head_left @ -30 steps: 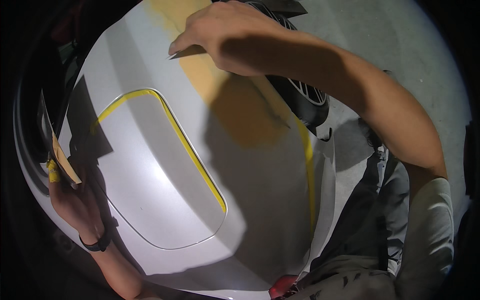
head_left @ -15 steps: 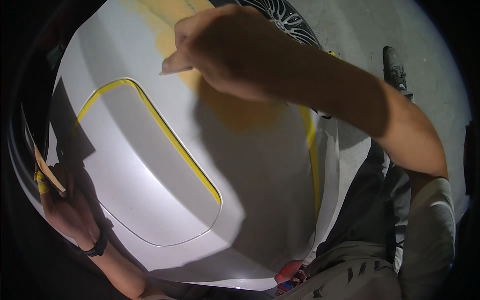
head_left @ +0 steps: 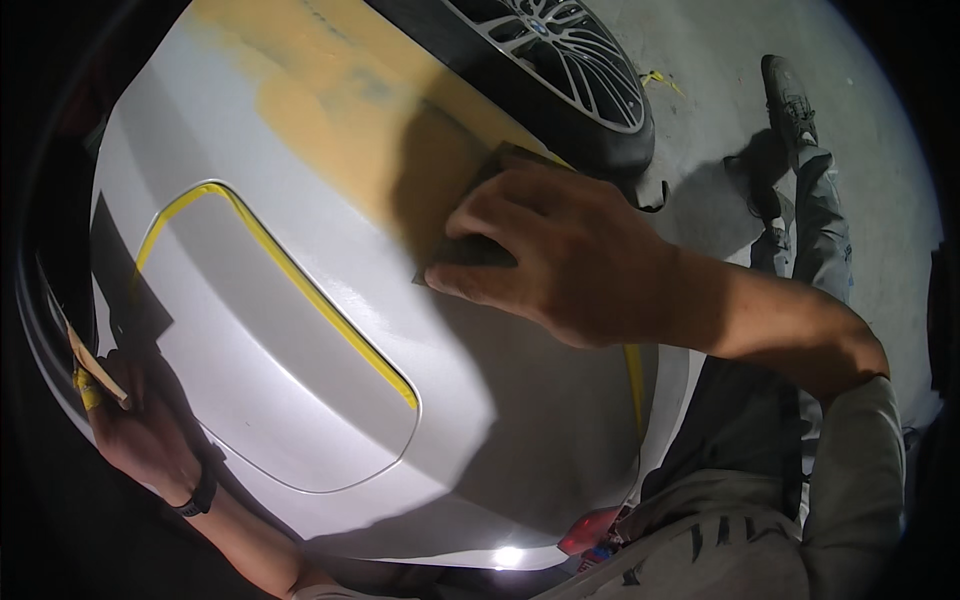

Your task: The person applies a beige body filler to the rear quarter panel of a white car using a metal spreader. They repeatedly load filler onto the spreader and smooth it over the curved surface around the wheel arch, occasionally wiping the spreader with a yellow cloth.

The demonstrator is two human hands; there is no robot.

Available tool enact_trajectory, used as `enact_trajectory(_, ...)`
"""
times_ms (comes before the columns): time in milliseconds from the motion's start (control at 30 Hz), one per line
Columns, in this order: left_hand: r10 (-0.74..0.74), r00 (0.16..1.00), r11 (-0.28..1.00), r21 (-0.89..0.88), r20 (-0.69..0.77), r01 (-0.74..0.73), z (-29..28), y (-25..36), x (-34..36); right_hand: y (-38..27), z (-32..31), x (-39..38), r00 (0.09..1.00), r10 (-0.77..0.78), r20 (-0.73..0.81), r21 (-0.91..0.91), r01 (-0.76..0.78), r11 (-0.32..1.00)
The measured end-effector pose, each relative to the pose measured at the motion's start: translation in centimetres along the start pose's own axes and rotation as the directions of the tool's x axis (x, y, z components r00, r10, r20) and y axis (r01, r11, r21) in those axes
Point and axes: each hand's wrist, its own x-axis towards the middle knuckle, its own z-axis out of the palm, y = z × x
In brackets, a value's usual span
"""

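Observation:
My right hand (head_left: 570, 250) is closed around a dark sanding pad (head_left: 485, 252), with the thumb at its near edge and the fingers curled over it. It sits against the rear fender of a silver car, at the lower end of a yellow-orange filler patch (head_left: 330, 150). Over at the far left, my left hand (head_left: 145, 430) rests at the edge of the car body, a dark wristband on its wrist. A tan, folded sheet (head_left: 95, 365) lies between its fingers. One finger has yellow tape (head_left: 88, 388) around it.
Yellow masking tape (head_left: 320, 300) lines two sides of the fuel flap (head_left: 270, 390). A wheel (head_left: 550, 60) is beyond the fender, with a scrap of yellow tape (head_left: 660, 80) on the floor beside it. The red tail light (head_left: 590, 530) is near my body.
My right hand has moved down and toward me along the fender with the pad, uncovering more of the filler patch and wheel. The view has shifted slightly. The left hand stays at the car's edge.

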Motion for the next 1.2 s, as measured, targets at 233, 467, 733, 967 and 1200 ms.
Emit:
enact_trajectory(233,-0.022,0.927,0.993,-0.096,0.373,0.062,-3.4,-0.3,3.6,-0.3,-0.8,-2.5,0.999,0.025,0.03,0.073,-0.027,0.997)
enact_trajectory(467,0.022,0.735,0.935,-0.274,0.677,0.225,-4.7,-1.5,3.9,2.5,-5.0,0.4,0.842,0.056,0.537,0.118,-0.14,0.983)
enact_trajectory(733,0.101,0.976,0.99,0.082,0.191,-0.119,-6.0,-2.9,2.2,9.4,-2.1,16.2,0.985,-0.173,-0.014,0.157,0.173,0.972)
enact_trajectory(967,0.089,0.977,0.991,0.084,0.191,-0.107,-6.0,-2.8,2.1,7.8,-1.1,20.6,0.969,-0.065,0.237,0.088,0.045,0.995)
enact_trajectory(1200,-0.078,0.996,0.997,0.031,0.052,0.077,-3.9,-1.1,1.6,7.1,0.0,16.7,0.98,0.089,0.179,0.208,-0.127,0.97)
